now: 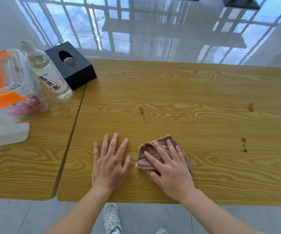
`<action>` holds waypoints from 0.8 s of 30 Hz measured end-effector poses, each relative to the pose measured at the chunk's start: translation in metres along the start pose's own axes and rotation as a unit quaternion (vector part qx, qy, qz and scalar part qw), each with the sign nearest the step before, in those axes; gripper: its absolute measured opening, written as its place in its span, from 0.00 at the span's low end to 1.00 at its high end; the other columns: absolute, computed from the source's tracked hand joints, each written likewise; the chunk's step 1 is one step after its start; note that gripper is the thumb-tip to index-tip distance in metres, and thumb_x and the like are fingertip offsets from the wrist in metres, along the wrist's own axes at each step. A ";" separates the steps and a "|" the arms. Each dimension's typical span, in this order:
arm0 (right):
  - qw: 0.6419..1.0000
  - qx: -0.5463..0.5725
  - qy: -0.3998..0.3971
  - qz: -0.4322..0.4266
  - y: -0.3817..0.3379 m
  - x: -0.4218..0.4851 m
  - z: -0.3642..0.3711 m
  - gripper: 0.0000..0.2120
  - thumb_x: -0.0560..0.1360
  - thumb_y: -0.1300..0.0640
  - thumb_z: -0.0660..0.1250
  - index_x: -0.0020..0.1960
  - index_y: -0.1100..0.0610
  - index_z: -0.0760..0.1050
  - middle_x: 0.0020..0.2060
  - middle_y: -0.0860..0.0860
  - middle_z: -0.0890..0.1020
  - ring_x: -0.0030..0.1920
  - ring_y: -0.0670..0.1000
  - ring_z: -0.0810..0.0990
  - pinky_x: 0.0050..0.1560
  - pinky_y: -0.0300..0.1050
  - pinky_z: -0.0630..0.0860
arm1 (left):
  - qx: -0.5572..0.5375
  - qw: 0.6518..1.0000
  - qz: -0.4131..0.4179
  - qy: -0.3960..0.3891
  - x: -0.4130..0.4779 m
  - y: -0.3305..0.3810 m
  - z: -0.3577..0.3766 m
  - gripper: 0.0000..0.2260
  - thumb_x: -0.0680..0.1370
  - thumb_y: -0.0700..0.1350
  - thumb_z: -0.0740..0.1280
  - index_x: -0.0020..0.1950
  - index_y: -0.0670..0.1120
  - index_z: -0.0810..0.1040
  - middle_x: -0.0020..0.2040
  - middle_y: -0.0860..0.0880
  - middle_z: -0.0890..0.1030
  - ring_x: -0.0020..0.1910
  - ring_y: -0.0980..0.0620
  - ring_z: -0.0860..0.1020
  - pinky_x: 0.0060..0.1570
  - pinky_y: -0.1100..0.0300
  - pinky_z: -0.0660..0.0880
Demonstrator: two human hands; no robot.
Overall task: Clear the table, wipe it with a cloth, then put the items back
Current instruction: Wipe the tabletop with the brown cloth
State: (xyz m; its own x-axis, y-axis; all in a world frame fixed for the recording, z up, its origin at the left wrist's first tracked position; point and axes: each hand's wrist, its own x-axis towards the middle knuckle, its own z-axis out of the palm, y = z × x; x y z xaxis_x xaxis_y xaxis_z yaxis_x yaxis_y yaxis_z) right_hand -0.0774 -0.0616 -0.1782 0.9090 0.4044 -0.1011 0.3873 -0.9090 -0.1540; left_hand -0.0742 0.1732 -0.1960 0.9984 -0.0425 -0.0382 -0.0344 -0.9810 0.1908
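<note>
Right hand (170, 168) flat, fingers straight and spread, pressing on crumpled pinkish-brown cloth (150, 150); not curled round it. Left hand (110, 166) flat on yellow wood-grain surface (203, 92) just beside the cloth, fingers splayed, holding nothing.

Cloth is bunched with no clear long axis; one corner points at the far edge. It sits near the near edge, left of centre.

Second matching surface (26, 166) butts on at the left, seam between. On it:
- clear plastic lidded box with orange clips (6, 78), red contents, blurred
- clear water bottle with white label (50, 76), upright
- black tissue box with oval slot (72, 65), at the seam, tissue showing in the slot

Small brown stains (141, 111) at mid-surface and further right. Bare wood beyond and right of the cloth.
</note>
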 end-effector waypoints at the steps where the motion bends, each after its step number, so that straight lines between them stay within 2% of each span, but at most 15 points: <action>1: 0.999 -0.010 -0.010 -0.039 0.009 -0.011 -0.001 0.28 0.77 0.34 0.58 0.76 0.36 0.63 0.80 0.46 0.58 0.80 0.61 0.51 0.77 0.63 0.53 | 0.005 1.000 -0.005 -0.001 0.000 0.000 0.001 0.28 0.79 0.62 0.53 0.79 0.57 0.63 0.81 0.47 0.59 0.81 0.43 0.52 0.76 0.36 0.48; 2: 0.998 -0.021 -0.015 -0.055 0.022 -0.013 0.000 0.28 0.76 0.34 0.59 0.75 0.36 0.63 0.80 0.46 0.58 0.80 0.60 0.52 0.77 0.62 0.53 | 0.009 1.000 -0.006 -0.001 0.000 0.000 0.002 0.28 0.79 0.62 0.53 0.79 0.58 0.62 0.81 0.47 0.59 0.81 0.43 0.51 0.76 0.35 0.48; 3: 0.999 -0.030 -0.010 -0.034 0.036 -0.007 0.000 0.29 0.76 0.33 0.58 0.76 0.36 0.62 0.80 0.46 0.57 0.80 0.59 0.52 0.77 0.62 0.53 | 0.013 1.000 -0.004 -0.003 0.000 0.000 0.002 0.28 0.79 0.63 0.53 0.79 0.58 0.62 0.81 0.47 0.59 0.81 0.42 0.51 0.76 0.35 0.48; 5: 0.996 -0.020 0.007 0.092 0.047 0.024 -0.006 0.30 0.76 0.32 0.52 0.77 0.35 0.58 0.81 0.46 0.54 0.80 0.59 0.50 0.78 0.61 0.49 | 0.019 1.000 0.004 -0.006 0.001 0.000 0.003 0.28 0.79 0.63 0.52 0.79 0.57 0.61 0.81 0.46 0.59 0.81 0.41 0.51 0.76 0.34 0.48; 7: 0.976 0.013 -0.001 0.216 0.029 0.054 -0.007 0.30 0.77 0.30 0.49 0.78 0.34 0.53 0.81 0.46 0.49 0.80 0.60 0.45 0.78 0.61 0.43 | 0.025 1.000 0.006 -0.006 0.002 -0.001 0.003 0.29 0.79 0.63 0.52 0.79 0.57 0.60 0.81 0.46 0.59 0.81 0.41 0.51 0.75 0.33 0.49; 8: 0.974 0.021 -0.001 0.225 0.015 0.060 -0.006 0.30 0.77 0.31 0.50 0.78 0.33 0.52 0.81 0.46 0.48 0.80 0.61 0.43 0.78 0.62 0.41 | 0.026 1.000 0.006 -0.007 0.002 -0.001 0.004 0.29 0.79 0.63 0.52 0.79 0.57 0.60 0.81 0.46 0.59 0.81 0.41 0.51 0.75 0.33 0.49; 9: 0.981 0.019 0.001 0.191 0.002 0.055 -0.005 0.29 0.77 0.32 0.52 0.77 0.33 0.53 0.81 0.47 0.48 0.80 0.62 0.43 0.78 0.63 0.41 | 0.025 1.000 0.006 -0.009 0.003 -0.001 0.005 0.29 0.79 0.63 0.52 0.79 0.57 0.60 0.81 0.46 0.59 0.80 0.41 0.52 0.75 0.33 0.49; 11: 0.997 0.011 0.008 0.080 -0.013 0.018 -0.001 0.28 0.76 0.34 0.57 0.76 0.34 0.59 0.81 0.47 0.54 0.80 0.62 0.49 0.77 0.64 0.48 | 0.027 0.999 0.009 -0.017 0.004 -0.002 0.005 0.29 0.79 0.63 0.51 0.80 0.57 0.59 0.81 0.46 0.58 0.80 0.40 0.51 0.75 0.33 0.48; 13: 0.999 0.007 0.017 0.046 0.005 -0.035 0.004 0.27 0.76 0.36 0.60 0.75 0.35 0.64 0.80 0.45 0.58 0.79 0.60 0.53 0.77 0.63 0.53 | 0.032 0.999 0.012 -0.022 0.003 -0.001 0.006 0.29 0.79 0.63 0.51 0.80 0.56 0.60 0.81 0.45 0.58 0.80 0.40 0.51 0.75 0.32 0.49; 17: 0.984 -0.008 0.050 0.171 0.081 -0.089 0.002 0.25 0.78 0.35 0.55 0.74 0.37 0.68 0.79 0.45 0.60 0.79 0.58 0.56 0.77 0.61 0.56 | 0.032 0.999 0.021 -0.035 0.004 0.007 0.007 0.31 0.79 0.64 0.51 0.80 0.53 0.60 0.80 0.43 0.58 0.80 0.37 0.51 0.72 0.27 0.48; 21: 0.954 0.025 0.076 0.289 0.083 -0.067 0.003 0.26 0.76 0.35 0.56 0.74 0.37 0.67 0.79 0.48 0.62 0.79 0.61 0.56 0.77 0.62 0.53 | 0.049 0.986 0.136 -0.080 0.016 0.070 0.009 0.31 0.79 0.67 0.48 0.80 0.56 0.59 0.81 0.45 0.56 0.81 0.39 0.50 0.71 0.26 0.47; 22: 0.958 0.023 0.080 0.275 0.076 -0.068 0.006 0.26 0.76 0.36 0.57 0.74 0.37 0.67 0.79 0.48 0.62 0.78 0.62 0.56 0.77 0.62 0.53 | 0.047 0.984 0.153 -0.084 0.021 0.091 0.012 0.31 0.79 0.67 0.47 0.80 0.58 0.58 0.82 0.46 0.55 0.81 0.39 0.48 0.71 0.26 0.45; 24: 0.979 0.003 0.072 0.189 0.073 -0.087 0.010 0.26 0.76 0.36 0.60 0.73 0.36 0.68 0.78 0.47 0.62 0.78 0.61 0.57 0.76 0.63 0.55 | 0.037 0.984 0.153 -0.086 0.036 0.127 0.015 0.31 0.79 0.67 0.44 0.80 0.60 0.54 0.83 0.48 0.50 0.81 0.39 0.44 0.71 0.27 0.39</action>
State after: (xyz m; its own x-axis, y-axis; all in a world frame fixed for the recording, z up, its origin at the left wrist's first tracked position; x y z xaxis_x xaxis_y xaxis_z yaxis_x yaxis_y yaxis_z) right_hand -0.1295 -0.1618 -0.1903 0.9997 0.0201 -0.0116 0.0183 -0.9903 -0.1378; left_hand -0.0431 0.0443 -0.1881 0.9186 -0.3625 -0.1574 -0.3412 -0.9284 0.1469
